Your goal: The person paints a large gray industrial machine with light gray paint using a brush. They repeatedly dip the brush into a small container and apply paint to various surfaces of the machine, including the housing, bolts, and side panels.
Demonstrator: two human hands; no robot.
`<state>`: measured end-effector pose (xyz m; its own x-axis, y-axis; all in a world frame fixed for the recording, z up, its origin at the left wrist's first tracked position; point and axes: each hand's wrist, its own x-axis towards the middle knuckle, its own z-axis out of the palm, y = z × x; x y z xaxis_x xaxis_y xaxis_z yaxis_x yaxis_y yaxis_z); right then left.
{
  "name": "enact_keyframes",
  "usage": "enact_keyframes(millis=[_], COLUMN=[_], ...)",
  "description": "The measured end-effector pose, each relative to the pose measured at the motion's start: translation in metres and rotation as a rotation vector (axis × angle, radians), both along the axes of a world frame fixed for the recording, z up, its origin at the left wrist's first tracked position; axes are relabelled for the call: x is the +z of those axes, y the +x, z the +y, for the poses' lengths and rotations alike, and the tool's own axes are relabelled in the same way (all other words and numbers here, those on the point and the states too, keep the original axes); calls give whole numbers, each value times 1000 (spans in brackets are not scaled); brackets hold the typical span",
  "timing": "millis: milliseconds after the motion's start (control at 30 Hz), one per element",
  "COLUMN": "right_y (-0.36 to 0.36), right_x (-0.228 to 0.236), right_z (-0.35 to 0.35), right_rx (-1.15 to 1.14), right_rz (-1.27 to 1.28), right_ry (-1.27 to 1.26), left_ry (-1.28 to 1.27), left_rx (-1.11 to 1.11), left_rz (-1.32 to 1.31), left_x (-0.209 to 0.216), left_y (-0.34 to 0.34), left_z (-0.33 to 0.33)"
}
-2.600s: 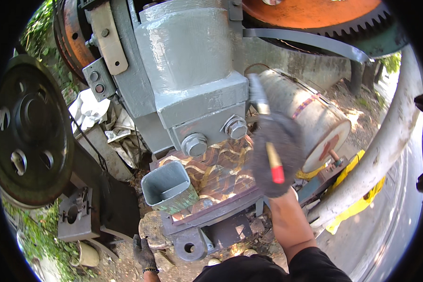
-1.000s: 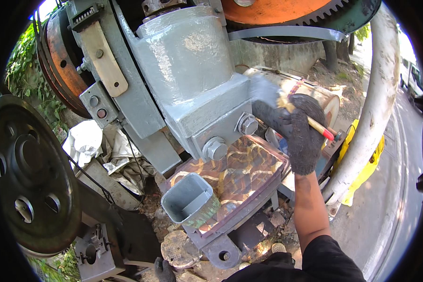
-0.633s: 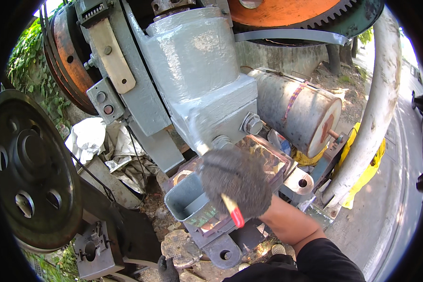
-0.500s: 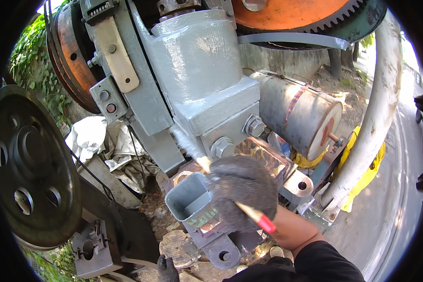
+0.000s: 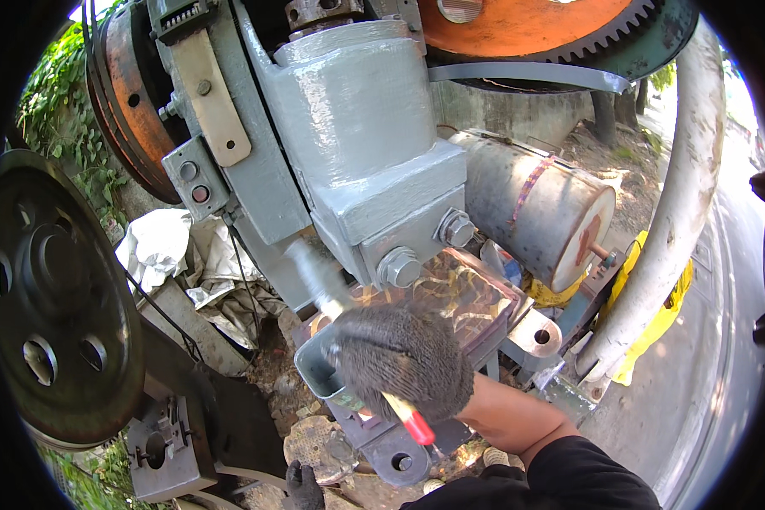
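Note:
My right hand [image 5: 404,361], in a dark knit glove, is closed around a paintbrush [image 5: 416,425] with a pale wooden, red-tipped handle. The bristles, smeared by motion, point up and left, beside the lower edge of a glossy grey machine block [image 5: 353,110]. Two large hex bolts [image 5: 399,268] stick out of the block's face. Behind the hand and partly hidden by it is a grey rectangular open-topped container [image 5: 311,374]. My left hand [image 5: 304,489], also gloved, shows only its fingertips at the lower edge, stretched upward and apart, with nothing visible in them.
A dark flywheel [image 5: 68,280] stands at left, and an orange toothed wheel [image 5: 518,30] hangs above. Right of the block lie a rusty metal drum [image 5: 535,204] and a pale tree trunk [image 5: 697,153]. Below are a patterned bed plate [image 5: 450,297] and a lug with a hole [image 5: 399,459].
My right hand has moved left and slightly down with the paintbrush, now covering more of the container. The bristles have shifted left and down along the block. My left hand has hardly moved.

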<state>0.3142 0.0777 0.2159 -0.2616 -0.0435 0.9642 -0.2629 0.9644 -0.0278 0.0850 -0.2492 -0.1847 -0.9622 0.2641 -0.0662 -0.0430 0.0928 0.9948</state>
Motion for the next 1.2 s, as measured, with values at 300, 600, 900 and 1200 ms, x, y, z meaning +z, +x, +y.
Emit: enact_keyframes(millis=[300, 600, 900, 1200], right_y=[29, 56, -10, 36], right_x=[-14, 13, -5, -5], right_z=[93, 112, 2, 102], right_rx=[-126, -353, 113, 155], right_rz=[383, 436, 109, 311], right_ry=[-626, -165, 12, -733], left_ry=[-289, -224, -300, -219], left_rx=[-51, -6, -13, -12], left_rz=[129, 235, 304, 72], left_x=[41, 0, 4, 46], left_y=[29, 14, 20, 39], left_z=[-1, -40, -16, -17])
